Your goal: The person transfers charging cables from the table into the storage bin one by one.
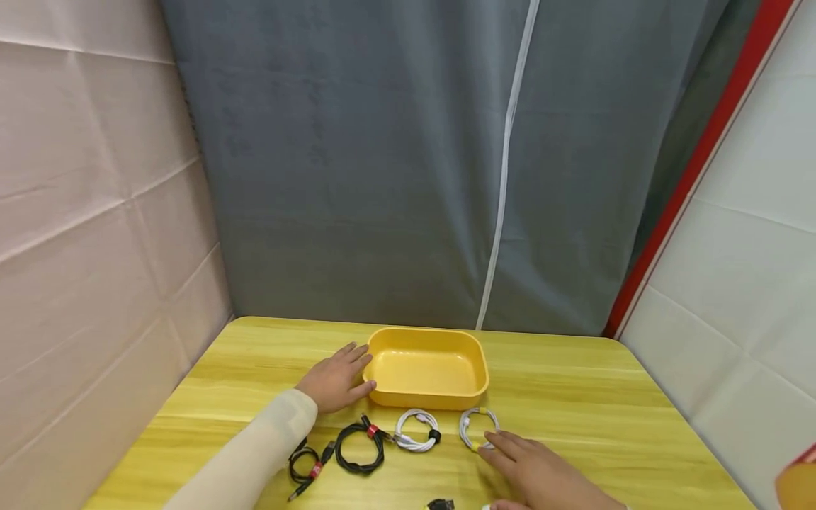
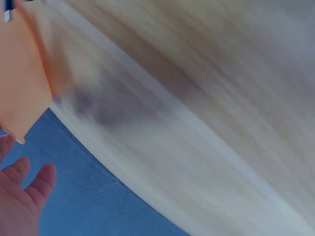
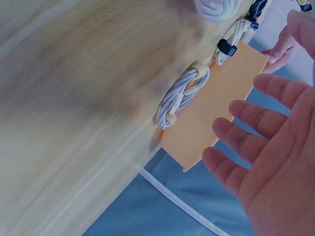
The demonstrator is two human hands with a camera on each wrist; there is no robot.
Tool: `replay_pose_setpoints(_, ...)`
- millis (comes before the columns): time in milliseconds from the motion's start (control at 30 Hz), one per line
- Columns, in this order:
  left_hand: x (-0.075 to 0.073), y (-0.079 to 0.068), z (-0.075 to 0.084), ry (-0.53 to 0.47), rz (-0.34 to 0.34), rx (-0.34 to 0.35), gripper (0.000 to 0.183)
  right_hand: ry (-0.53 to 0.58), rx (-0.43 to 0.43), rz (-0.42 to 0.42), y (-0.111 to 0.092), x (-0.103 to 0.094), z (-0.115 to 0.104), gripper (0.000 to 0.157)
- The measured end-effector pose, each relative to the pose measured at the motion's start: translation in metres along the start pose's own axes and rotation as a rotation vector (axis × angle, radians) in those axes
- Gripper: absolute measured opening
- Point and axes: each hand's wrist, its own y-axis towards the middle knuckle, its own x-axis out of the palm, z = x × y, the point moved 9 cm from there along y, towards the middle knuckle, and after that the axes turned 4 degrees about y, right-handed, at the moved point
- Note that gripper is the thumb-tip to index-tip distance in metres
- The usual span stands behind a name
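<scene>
Grey curtain [image 1: 350,177] with a soft sheen and a pale strip running down it backs a wood-grained table [image 1: 574,382], and creased pale cloth [image 1: 95,177] covers the left wall. Leftmost on the table lies a small black cable [image 1: 312,472], bundled with a red tie, its long axis slanting from lower left to upper right, a plug at each end. Beyond it, the left hand [image 1: 336,382] lies with fingers spread wide at the left rim of the bin; whether they press on it I cannot tell. Next comes a rounder black coil [image 1: 358,468] with a red tie, one plug pointing up and away, the other rightward to the white coil [image 1: 413,446], which wears a black strap on its right side. Behind these sits the yellow bin [image 1: 427,401], smooth and round-cornered, long axis left to right, its glossy floor in view. Just before its right end rests a thin grey-white coil [image 1: 464,425] with yellow ties. Over that coil's near edge reaches the right hand [image 1: 542,471], fingers extended and apart, holding nothing
</scene>
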Motion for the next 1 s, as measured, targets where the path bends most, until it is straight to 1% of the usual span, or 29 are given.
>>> replay_pose_setpoints(100,0.002,-0.002,0.0,0.018,-0.024,0.003,0.067,-0.02,-0.017,0.009,0.0,0.0,-0.002,0.063)
replay_pose_setpoints(300,0.001,-0.002,0.003,0.019,-0.02,0.007,0.066,-0.013,-0.057,-0.026,-0.002,0.012,-0.005,0.065)
replay_pose_setpoints(400,0.002,-0.002,0.005,0.005,-0.027,0.002,0.066,0.017,-0.079,-0.068,-0.004,0.018,-0.006,0.06)
replay_pose_setpoints(500,0.003,-0.003,0.007,-0.006,-0.041,-0.01,0.067,0.039,-0.115,-0.081,-0.006,0.023,-0.009,0.056)
replay_pose_setpoints(633,0.007,-0.005,0.005,-0.02,-0.065,-0.036,0.067,0.051,-0.164,-0.069,-0.008,0.027,-0.015,0.051)
replay_pose_setpoints(800,0.009,-0.005,0.005,-0.052,-0.083,-0.046,0.067,0.096,-0.186,-0.053,-0.008,0.031,-0.02,0.043)
replay_pose_setpoints(900,0.011,-0.005,0.005,-0.056,-0.089,-0.045,0.067,0.115,-0.21,-0.008,-0.009,0.032,-0.023,0.038)
replay_pose_setpoints(1000,0.01,-0.006,0.005,-0.059,-0.088,-0.05,0.067,0.114,-0.261,0.044,-0.01,0.033,-0.027,0.034)
